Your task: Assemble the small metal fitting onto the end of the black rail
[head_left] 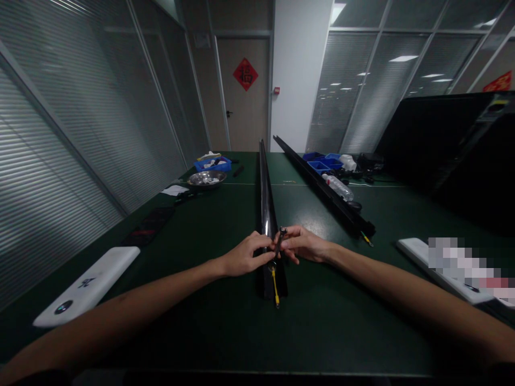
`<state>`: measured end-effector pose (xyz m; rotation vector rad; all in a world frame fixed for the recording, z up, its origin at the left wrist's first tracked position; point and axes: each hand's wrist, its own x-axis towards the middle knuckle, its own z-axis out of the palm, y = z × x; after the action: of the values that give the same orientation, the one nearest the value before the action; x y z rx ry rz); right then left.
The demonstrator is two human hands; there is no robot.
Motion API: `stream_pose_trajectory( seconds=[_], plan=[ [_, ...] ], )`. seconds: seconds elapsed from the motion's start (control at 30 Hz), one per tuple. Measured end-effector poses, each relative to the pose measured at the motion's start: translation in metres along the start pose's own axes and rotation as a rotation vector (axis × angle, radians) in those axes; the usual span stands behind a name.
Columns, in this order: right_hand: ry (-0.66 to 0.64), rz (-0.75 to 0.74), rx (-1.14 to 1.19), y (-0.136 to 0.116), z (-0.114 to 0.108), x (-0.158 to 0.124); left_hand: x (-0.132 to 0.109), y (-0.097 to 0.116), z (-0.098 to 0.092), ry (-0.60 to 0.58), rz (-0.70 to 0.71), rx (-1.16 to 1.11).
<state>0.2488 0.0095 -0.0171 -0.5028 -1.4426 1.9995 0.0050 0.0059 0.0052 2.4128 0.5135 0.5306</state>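
Observation:
A long black rail (267,209) lies lengthwise on the green table, its near end in front of me. From that end sticks out a short yellow wire (275,287) with a metal ring terminal at its tip. My right hand (303,244) is closed on a small wrench (279,241), held upright over the rail with its forked head on top. On the left side, my left hand (249,254) grips the rail, thumb and fingers reaching across it close to the wrench's lower end. Whatever lies beneath the fingertips is hidden.
A second black rail (325,190) with a yellow wire lies right. Beyond it are blue bins (322,163) and a plastic bottle (338,186). At left stand a metal bowl (207,178), a blue basket (212,163) and a white device (88,284). Another white device (418,254) is right.

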Motion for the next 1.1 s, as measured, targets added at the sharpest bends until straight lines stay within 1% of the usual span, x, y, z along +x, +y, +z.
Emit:
stream_pose_trajectory(
  seconds=[0.37,0.73,1.1],
  plan=[
    [0.012,0.001,-0.004,0.0042,-0.0032,0.0001,-0.0003,0.0027,-0.0001,0.010,-0.017,0.021],
    [0.048,-0.003,0.009,0.0021,0.0002,-0.0002,-0.0007,0.0020,0.0005,0.008,-0.030,0.004],
    [0.040,-0.011,0.009,0.0059,-0.0046,-0.0001,-0.0003,0.0015,0.0003,0.021,-0.031,-0.015]
  ],
)
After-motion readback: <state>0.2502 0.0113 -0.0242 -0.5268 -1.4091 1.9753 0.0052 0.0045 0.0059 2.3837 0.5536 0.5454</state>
